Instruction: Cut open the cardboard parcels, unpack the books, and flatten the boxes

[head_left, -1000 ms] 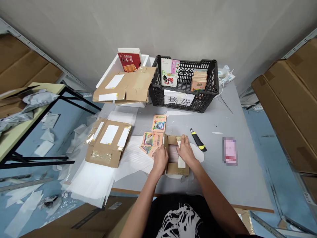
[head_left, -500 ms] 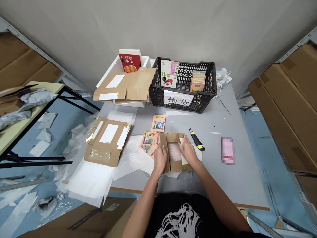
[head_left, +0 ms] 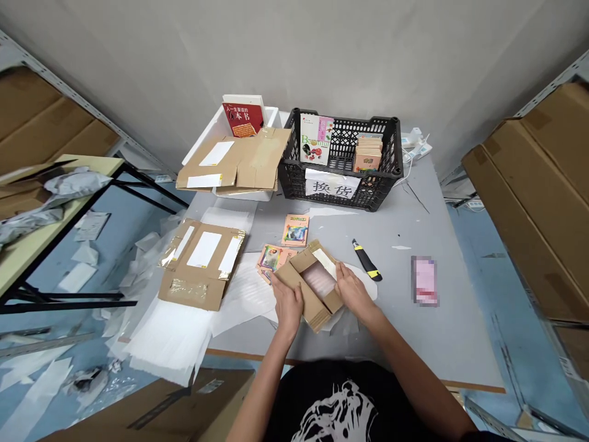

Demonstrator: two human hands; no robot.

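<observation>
Nearest us, near the front edge of the grey table (head_left: 442, 344), our left hand (head_left: 288, 305) and right hand (head_left: 353, 288) hold a cardboard mailer (head_left: 313, 310) between them. It sat square to that edge a moment ago; now it lies on a slant, with one corner pointing toward us and its open inside facing up. Each hand is half closed on its own side of the mailer, with the fingers curled against the cardboard. How hard they press, we cannot tell. Inside lies a pale pinkish wrapped item (head_left: 317, 280), and a white paper strip (head_left: 324, 263) runs along the far inner side, just beyond our right hand. Past the mailer's left corner lie picture books (head_left: 273, 258), with a single picture book (head_left: 294, 230) farther on. To the right, a yellow-and-black utility knife (head_left: 365, 261) lies just beyond our right hand, and a blurred pink item (head_left: 424, 281) sits well apart near the table's right edge. Toward the left edge, an opened cardboard sheet (head_left: 200, 264) rests beside white foam sheets (head_left: 165, 341). Along the far edge stand a black plastic crate (head_left: 294, 184) holding books, with a paper sign (head_left: 331, 183) on its front, and a white tray (head_left: 267, 116) under folded cardboard (head_left: 234, 162).
</observation>
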